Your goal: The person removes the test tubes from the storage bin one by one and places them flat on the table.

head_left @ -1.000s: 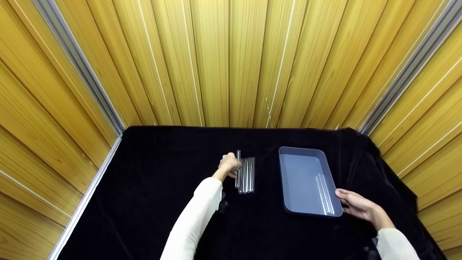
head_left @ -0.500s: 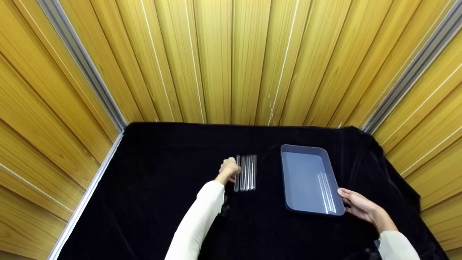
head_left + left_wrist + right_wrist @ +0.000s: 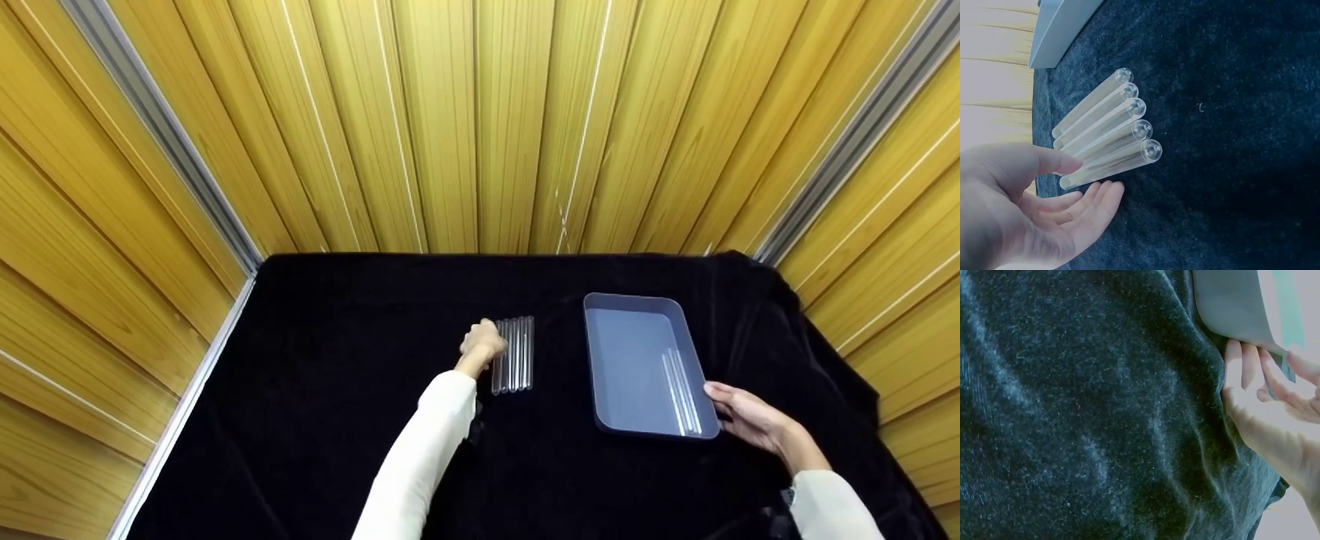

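Left hand [image 3: 482,343] loose, unclenched; tubes [image 3: 1107,127] rowed beside its fingers, probably to stay aligned. Right hand [image 3: 750,417] pinches tray [image 3: 631,367] between thumb and fingers, probably steadying it.

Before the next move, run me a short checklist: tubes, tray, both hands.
1. Loose tubes side by side: ok; five lie in a row on the black cloth.
2. Left hand in place: ok; thumb and fingers lie either side of the end tube.
3. Firm grip on that tube: cannot tell; contact is unclear.
4. Tray steadied: ok; the right hand holds its right edge, close to the near corner.
5. Tray empty: not ok; clear tubes in it lie along its right side.
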A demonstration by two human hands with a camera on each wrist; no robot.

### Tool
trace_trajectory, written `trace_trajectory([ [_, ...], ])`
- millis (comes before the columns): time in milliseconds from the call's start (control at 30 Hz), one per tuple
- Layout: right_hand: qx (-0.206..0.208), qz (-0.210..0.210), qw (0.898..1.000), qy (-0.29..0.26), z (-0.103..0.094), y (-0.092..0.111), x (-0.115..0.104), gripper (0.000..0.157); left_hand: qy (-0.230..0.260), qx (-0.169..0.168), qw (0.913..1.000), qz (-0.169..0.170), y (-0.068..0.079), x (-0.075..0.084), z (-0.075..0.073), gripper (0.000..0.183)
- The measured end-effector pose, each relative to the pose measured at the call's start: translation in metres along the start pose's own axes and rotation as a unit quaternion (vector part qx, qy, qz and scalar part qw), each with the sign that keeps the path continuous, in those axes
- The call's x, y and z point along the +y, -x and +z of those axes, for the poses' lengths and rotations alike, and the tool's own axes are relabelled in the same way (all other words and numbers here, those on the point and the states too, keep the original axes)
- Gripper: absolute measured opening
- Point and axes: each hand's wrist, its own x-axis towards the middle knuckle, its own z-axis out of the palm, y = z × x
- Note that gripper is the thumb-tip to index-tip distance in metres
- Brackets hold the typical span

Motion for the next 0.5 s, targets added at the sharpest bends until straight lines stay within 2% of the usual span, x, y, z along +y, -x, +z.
trace_trajectory([
  [133, -0.008, -0.004, 1.0, 0.0, 0.0, -0.003, -0.002, 0.077, -0.012, 0.024, 0.9996, -0.007, 0.017, 0.012, -0.011, 0.044],
  [267, -0.019, -0.01, 1.0, -0.015, 0.0, -0.003, -0.003, 0.069, -0.005, 0.049, 0.9988, 0.002, 0.023, 0.022, -0.014, 0.047],
  [400, -0.03, -0.01, 0.999, -0.035, -0.003, -0.002, -0.002, 0.053, -0.008, 0.075, 0.9962, 0.043, 0.026, 0.042, -0.011, 0.042],
  [500, -0.033, -0.011, 0.999, -0.037, -0.006, -0.002, 0.0, 0.053, -0.011, 0.072, 0.9931, 0.092, 0.031, 0.062, -0.007, 0.036],
])
